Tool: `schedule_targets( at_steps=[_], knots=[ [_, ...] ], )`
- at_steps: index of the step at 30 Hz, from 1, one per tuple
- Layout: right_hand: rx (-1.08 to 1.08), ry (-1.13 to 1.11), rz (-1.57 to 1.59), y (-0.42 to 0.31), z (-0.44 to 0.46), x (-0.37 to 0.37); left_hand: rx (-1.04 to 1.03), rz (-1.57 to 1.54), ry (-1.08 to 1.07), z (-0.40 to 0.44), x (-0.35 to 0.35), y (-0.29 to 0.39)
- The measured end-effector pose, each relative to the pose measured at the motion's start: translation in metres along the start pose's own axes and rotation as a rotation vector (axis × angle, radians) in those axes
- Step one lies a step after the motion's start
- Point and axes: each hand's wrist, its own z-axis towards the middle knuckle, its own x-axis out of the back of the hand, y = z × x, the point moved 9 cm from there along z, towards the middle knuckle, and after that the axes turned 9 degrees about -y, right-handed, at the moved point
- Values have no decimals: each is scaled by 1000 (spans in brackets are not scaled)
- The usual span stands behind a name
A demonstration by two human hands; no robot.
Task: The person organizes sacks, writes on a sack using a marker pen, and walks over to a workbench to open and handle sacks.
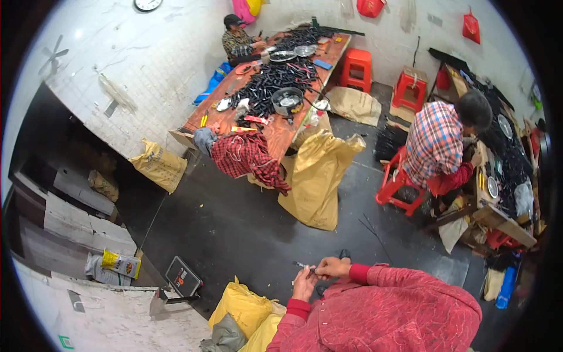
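Low in the middle, my left hand (303, 284) is closed round a slim dark piece (299, 264), whose end pokes out past the fingers with a pale mark on it. My right hand (333, 267) meets the left one, its fingertips pinched together near the base of that piece. Its exact kind is too small to make out. Both hands come out of red sleeves (366, 274), held above the dark floor (234, 234).
Black parts (270, 88) are heaped on a wooden table (205, 120). Yellow sacks (319, 176) stand beside it. A person in a plaid shirt (434, 141) sits at a right-hand bench; another person (237, 41) sits behind the table. A scale display (183, 276) stands lower left.
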Motion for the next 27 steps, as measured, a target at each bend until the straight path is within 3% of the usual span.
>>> schedule_targets(
  at_steps=[11,19,27],
  knots=[
    [76,117,120,-14,-25,120,169,-53,-30,107,-75,-25],
    [174,307,83,-44,-60,296,220,-48,-40,222,-164,-52],
    [205,352,180,-88,-45,392,201,51,95,272,-213,-5]
  ],
)
